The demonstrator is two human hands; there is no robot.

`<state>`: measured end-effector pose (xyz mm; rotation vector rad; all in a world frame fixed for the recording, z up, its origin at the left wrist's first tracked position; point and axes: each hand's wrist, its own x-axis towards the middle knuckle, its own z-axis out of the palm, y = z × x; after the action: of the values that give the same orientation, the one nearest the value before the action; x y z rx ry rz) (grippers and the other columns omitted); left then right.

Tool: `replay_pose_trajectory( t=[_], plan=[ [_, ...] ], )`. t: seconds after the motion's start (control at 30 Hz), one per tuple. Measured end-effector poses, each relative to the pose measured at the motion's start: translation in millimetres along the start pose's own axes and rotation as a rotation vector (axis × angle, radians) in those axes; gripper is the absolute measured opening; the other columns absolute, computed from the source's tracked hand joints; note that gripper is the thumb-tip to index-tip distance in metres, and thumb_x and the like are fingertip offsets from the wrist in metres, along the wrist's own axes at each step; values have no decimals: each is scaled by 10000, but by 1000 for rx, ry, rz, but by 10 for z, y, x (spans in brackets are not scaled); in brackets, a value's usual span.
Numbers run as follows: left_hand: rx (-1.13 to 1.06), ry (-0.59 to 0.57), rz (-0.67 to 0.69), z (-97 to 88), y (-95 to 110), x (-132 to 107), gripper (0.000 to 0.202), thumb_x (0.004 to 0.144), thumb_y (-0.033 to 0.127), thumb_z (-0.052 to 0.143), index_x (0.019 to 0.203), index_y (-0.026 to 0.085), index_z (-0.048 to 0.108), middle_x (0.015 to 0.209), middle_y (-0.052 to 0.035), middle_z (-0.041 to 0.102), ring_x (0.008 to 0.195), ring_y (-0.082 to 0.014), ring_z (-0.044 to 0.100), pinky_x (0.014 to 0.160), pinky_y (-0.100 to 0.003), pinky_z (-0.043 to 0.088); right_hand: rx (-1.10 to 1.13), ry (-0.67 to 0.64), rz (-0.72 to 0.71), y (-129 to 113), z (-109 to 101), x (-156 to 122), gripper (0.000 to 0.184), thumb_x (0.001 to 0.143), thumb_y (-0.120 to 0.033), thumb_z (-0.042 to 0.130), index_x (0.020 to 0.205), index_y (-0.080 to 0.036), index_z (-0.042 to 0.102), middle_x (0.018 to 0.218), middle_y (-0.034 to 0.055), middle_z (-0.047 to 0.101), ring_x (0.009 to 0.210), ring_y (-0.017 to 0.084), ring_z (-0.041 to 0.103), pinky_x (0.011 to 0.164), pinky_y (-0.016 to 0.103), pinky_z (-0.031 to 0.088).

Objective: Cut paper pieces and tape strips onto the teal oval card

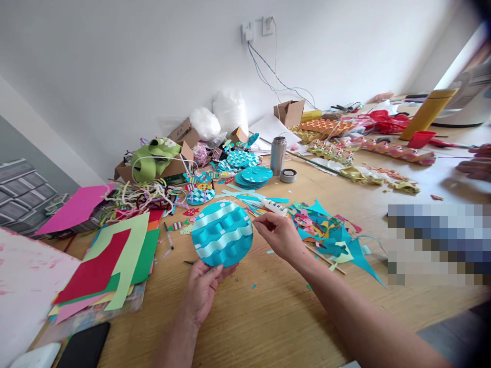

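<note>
My left hand (205,291) grips the lower edge of a round blue paper disc (222,255), its thumb in front. Wavy blue and pale-blue paper strips stand out across the disc, and several small white squares dot it. My right hand (280,237) is closed in a pinch close to the disc's right edge; whatever is between its fingertips is too small to make out. Just behind that hand lies a white glue tube (273,206). Small paper fish (191,212) rest to the left of the disc.
Coloured paper sheets (95,266) and a black phone (85,345) lie at left. Behind are stacked blue discs (253,176), a steel flask (278,156) and a tape roll (288,176). Paper scraps (326,227) spread at right; another person's hand (477,163) shows at the far right.
</note>
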<state>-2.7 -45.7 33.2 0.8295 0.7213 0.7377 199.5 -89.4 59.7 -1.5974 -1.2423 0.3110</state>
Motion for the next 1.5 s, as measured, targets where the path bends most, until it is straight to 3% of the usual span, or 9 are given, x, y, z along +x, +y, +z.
replay_pose_trajectory(
  t=[0.33, 0.57, 1.2, 1.5],
  plan=[
    [38, -47, 97, -3, -71, 2, 369, 684, 200, 722, 1046, 171, 659, 1109, -77, 684, 1057, -259, 617, 943, -429, 469, -8, 6, 10, 19, 16, -3, 168, 782, -229, 501, 666, -157, 599, 578, -1, 570, 510, 101, 452, 485, 211, 339],
    [19, -46, 72, 4, -56, 10, 327, 671, 199, 734, 991, 166, 677, 1060, -78, 703, 1036, -266, 628, 955, -443, 456, 9, 17, -38, 20, 41, -30, 156, 830, -239, 491, 734, -170, 593, 590, -17, 535, 527, 104, 447, 499, 221, 325],
    [-60, -83, -80, -36, -21, 6, 412, 659, 168, 736, 1058, 146, 633, 957, -111, 726, 982, -301, 653, 968, -487, 426, 63, 19, -75, 31, 92, -48, 151, 873, -231, 456, 752, -185, 533, 698, -3, 537, 644, 128, 462, 570, 238, 335],
    [-45, -51, -58, -12, -37, -3, 386, 646, 182, 747, 1016, 147, 640, 977, -106, 721, 971, -296, 657, 955, -473, 439, 44, 57, -31, 46, 45, -22, 159, 858, -279, 486, 773, -183, 579, 614, -16, 525, 554, 115, 446, 512, 234, 333]
  ],
)
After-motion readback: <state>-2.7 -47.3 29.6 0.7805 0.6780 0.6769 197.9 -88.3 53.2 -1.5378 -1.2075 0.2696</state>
